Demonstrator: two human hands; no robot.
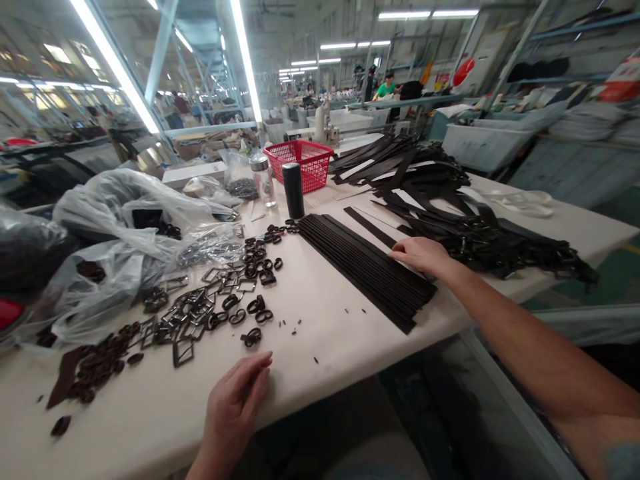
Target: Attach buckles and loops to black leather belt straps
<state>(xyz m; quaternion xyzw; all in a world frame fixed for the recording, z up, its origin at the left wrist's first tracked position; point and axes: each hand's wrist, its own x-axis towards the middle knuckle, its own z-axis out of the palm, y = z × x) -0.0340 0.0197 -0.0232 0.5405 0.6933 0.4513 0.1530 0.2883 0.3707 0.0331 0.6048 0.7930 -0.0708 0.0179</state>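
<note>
My right hand (423, 257) is at the right side of a row of black straps (367, 267) laid side by side on the table. Its fingers are closed on one separate black strap (370, 227), though the fingertips partly hide the hold. Near the front edge, my left hand (233, 403) rests with thumb and fingers apart and nothing visible between them. Just beyond it lie black strap loops (251, 337). Farther left are metal rectangular buckles (185, 317) in a loose pile and dark brown loops (103, 360).
Clear plastic bags (115, 213) fill the table's left side. A black tumbler (293, 191), a glass bottle (263, 183) and a red basket (305, 163) stand at the back. Heaped black straps (430, 193) cover the right. A person in green (386, 89) is far off.
</note>
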